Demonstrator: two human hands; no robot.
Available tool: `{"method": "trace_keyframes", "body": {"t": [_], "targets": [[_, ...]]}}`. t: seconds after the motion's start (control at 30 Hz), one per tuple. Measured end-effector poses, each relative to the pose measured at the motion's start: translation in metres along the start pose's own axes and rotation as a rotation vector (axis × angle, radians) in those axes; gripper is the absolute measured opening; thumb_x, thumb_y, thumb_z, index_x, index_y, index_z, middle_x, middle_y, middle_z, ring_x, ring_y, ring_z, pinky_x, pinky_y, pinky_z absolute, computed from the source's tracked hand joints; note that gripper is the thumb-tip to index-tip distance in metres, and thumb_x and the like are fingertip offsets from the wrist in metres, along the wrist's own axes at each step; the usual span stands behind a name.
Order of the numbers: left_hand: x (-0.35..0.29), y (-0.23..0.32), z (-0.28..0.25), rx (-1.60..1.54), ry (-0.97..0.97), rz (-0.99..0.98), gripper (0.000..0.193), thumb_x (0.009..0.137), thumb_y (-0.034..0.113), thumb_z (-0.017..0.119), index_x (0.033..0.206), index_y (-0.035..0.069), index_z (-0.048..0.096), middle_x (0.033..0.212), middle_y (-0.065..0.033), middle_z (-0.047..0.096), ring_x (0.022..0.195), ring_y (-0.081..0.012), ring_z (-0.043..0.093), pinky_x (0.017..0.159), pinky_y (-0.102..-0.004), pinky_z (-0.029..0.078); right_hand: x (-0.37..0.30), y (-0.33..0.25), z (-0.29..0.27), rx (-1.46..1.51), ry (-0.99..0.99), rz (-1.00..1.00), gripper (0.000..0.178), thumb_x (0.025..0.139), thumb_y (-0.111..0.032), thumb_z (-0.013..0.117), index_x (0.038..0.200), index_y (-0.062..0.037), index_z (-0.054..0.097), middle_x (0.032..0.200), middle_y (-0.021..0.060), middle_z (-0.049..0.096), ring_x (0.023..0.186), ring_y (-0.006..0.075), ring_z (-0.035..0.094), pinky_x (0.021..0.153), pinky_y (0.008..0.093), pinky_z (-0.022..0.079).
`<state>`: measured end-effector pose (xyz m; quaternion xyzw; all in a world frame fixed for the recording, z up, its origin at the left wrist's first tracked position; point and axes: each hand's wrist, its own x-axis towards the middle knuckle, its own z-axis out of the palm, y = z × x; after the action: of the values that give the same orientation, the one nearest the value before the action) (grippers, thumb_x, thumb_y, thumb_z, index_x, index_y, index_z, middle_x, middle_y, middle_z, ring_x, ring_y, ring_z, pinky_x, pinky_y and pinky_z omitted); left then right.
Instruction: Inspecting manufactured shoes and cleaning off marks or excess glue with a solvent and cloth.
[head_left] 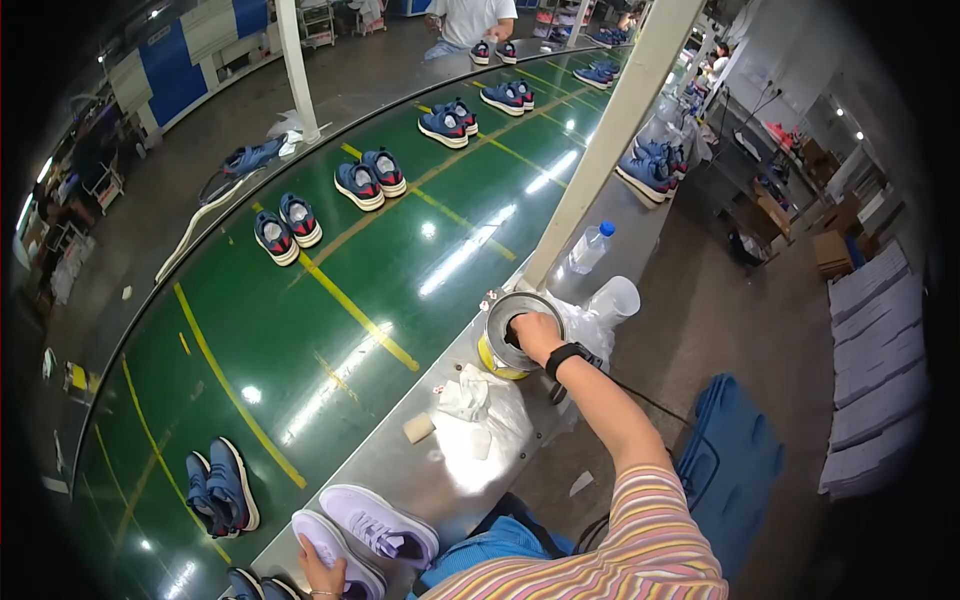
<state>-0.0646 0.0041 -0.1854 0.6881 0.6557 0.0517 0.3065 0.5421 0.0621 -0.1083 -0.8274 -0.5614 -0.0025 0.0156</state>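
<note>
My left hand grips a lavender sneaker at the lower edge of the view. Its mate, another lavender sneaker, lies right beside it on the metal ledge. My right hand, with a black band at the wrist, reaches down into a round metal pot with a yellow side. Those fingers are curled, and a dark thing shows under them, but the rim and the hand hide what it is.
Pairs of navy sneakers stand along a green conveyor to the left. Crumpled white plastic lies near the pot; a blue-capped bottle and clear cup are beyond. A beige post rises beside the belt. Someone sits across it.
</note>
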Motion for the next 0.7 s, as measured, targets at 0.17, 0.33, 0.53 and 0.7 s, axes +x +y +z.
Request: {"method": "trace_keyframes", "body": {"t": [0.17,0.33,0.53,0.7], "targets": [[-0.005,0.0,-0.005,0.02,-0.002,-0.004,0.098,0.056,0.017,0.063,0.138,0.002,0.011,0.111,-0.0272,0.037,0.099,-0.039,0.044,0.092,-0.038,0.036,0.007,0.008,0.008,0.031,-0.021,-0.096,0.012,0.071,-0.011,0.053,0.066,-0.0066,0.063,0.066,0.0157,0.061,0.065,0.0314,0.062,0.056,0.0406,0.049],[-0.023,0.028,-0.028,-0.062,-0.047,-0.043,0.096,0.057,0.016,0.064,0.137,0.001,0.013,0.115,-0.0275,0.037,0.106,-0.04,0.04,0.095,-0.0398,0.033,-0.015,0.0,-0.042,0.582,0.135,0.119,0.009,0.07,-0.015,0.061,0.075,-0.0081,0.064,0.072,0.0145,0.062,0.074,0.0326,0.06,0.068,0.0384,0.047],[-0.018,0.038,-0.043,-0.611,-0.154,-0.105,0.083,0.067,0.013,0.065,0.135,-0.005,0.019,0.132,-0.0237,0.035,0.121,-0.0296,0.037,0.1,-0.0328,0.029,-0.037,0.001,-0.061,0.455,0.164,0.073,0.016,0.077,-0.01,0.051,0.087,-0.002,0.06,0.081,0.0168,0.061,0.077,0.0327,0.058,0.069,0.0388,0.045],[-0.039,0.08,-0.034,-0.716,-0.152,-0.108,0.085,0.069,0.016,0.067,0.136,-0.003,0.017,0.132,-0.0222,0.035,0.122,-0.0255,0.036,0.1,-0.0302,0.028,-0.101,-0.102,-0.108,1.016,0.003,-0.034,0.021,0.078,0.001,0.052,0.097,0.0005,0.059,0.09,0.0066,0.062,0.084,0.0125,0.057,0.076,0.0267,0.044]]}}
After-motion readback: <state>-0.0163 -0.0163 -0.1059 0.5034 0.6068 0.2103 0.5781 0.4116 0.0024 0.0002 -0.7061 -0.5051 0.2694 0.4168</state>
